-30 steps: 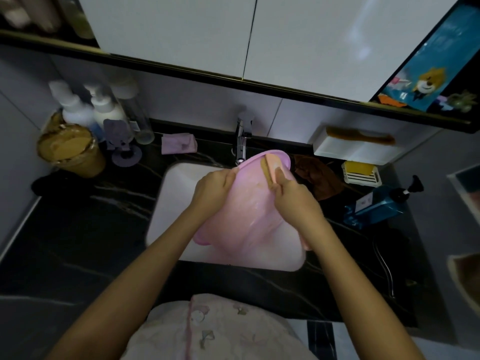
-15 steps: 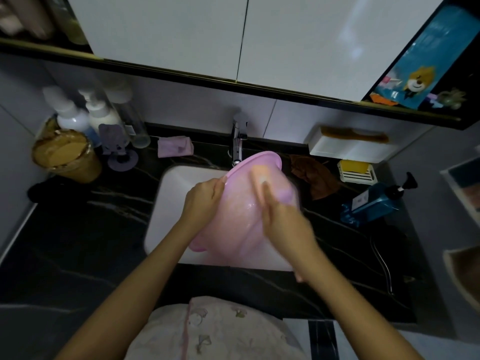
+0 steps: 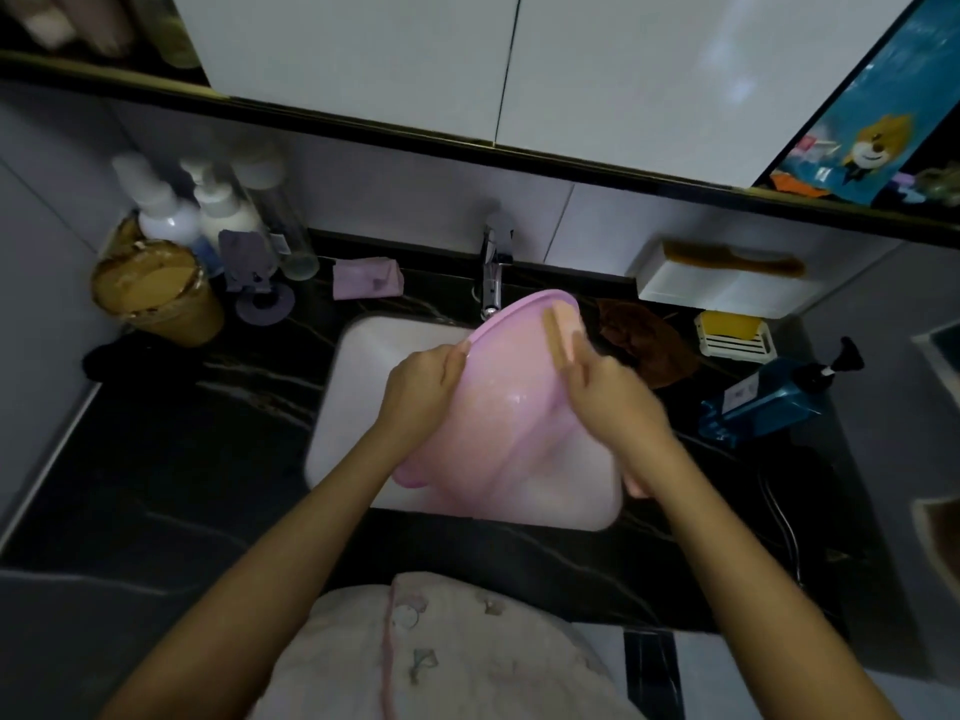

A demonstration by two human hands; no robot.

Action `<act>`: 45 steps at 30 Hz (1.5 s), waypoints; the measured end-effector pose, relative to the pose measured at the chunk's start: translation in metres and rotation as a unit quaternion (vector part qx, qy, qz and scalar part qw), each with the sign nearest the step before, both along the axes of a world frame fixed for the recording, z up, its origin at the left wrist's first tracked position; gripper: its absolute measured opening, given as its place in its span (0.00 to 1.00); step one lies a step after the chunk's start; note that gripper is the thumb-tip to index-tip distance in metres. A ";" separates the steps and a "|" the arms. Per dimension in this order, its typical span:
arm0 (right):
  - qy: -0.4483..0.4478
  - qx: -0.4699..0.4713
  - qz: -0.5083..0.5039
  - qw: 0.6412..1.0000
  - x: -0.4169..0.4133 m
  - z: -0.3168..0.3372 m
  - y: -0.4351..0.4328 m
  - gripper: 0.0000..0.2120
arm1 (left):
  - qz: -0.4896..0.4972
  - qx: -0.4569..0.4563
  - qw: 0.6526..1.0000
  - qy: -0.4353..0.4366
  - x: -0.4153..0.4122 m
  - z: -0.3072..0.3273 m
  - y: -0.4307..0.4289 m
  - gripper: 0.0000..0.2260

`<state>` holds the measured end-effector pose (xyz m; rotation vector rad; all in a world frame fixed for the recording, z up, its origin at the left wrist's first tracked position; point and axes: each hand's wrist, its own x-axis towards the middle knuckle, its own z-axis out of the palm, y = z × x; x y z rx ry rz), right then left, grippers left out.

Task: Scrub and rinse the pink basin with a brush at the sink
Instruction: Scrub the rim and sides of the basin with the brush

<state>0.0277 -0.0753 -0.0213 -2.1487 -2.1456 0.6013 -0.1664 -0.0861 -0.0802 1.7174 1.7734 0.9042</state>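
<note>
The left hand (image 3: pixel 423 379) curls its fingers over the rim of the pink basin (image 3: pixel 498 423), which is held tilted above the sink (image 3: pixel 348 407) between both hands. The right hand (image 3: pixel 615 402) grips the brush (image 3: pixel 563 332), which lies against the basin near its far rim, just beyond the knuckles.

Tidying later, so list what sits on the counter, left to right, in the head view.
Brown cup → purple stand → pink cloth → faucet → brown cloth → soap dish → blue pump bottle.
</note>
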 end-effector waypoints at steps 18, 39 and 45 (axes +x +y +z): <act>-0.009 0.041 0.082 0.996 -0.061 -0.023 -0.073 0.38 | -0.047 -0.060 0.980 -0.181 -0.009 -0.007 0.017 0.23; 0.096 0.156 -0.062 0.981 0.009 -0.044 -0.049 0.24 | -0.034 -0.047 0.984 -0.166 -0.005 -0.015 0.010 0.19; 0.213 0.156 -0.105 0.959 -0.031 -0.055 -0.072 0.25 | -0.016 -0.033 0.987 -0.154 -0.014 -0.014 0.017 0.20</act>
